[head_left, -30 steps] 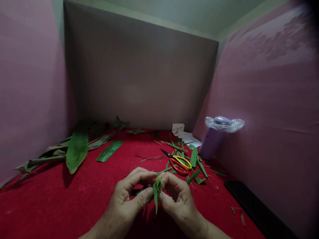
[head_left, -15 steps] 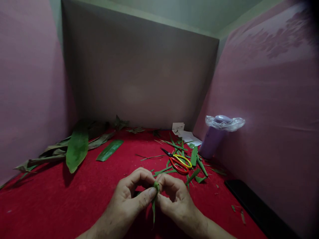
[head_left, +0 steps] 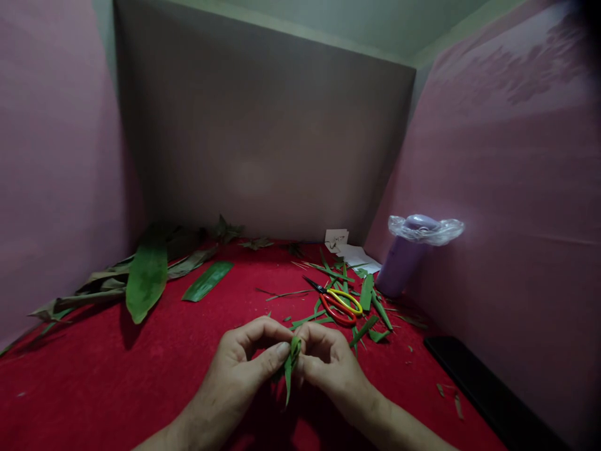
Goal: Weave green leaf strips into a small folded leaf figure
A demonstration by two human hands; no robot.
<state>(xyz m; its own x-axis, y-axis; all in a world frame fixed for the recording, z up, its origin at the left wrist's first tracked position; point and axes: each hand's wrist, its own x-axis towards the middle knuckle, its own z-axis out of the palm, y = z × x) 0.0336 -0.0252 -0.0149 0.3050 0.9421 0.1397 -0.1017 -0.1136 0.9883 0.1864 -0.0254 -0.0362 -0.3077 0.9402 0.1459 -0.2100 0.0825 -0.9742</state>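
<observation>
Between my two hands, at the front middle, is a small folded strip of green leaf (head_left: 293,356) with a narrow tail hanging down. My left hand (head_left: 246,369) pinches it from the left with thumb and fingertips. From the right, my right hand (head_left: 333,363) grips the same leaf strip, its fingers curled. Just beyond my hands lie scissors (head_left: 340,304) with one red and one yellow handle, black blades pointing to the back left. Cut green leaf pieces (head_left: 366,293) are scattered around and under them.
Large green and dried leaves (head_left: 148,275) are piled at the left, with a cut leaf piece (head_left: 207,282) beside them. A purple bottle (head_left: 401,266) topped with clear plastic stands at the right. White paper (head_left: 359,258) lies behind the scraps. A black flat object (head_left: 474,376) rests at the right edge.
The leaf strip has turned between my fingers, so more of its folded loop and tail shows. My left thumb has shifted slightly up and left. The view has moved a little.
</observation>
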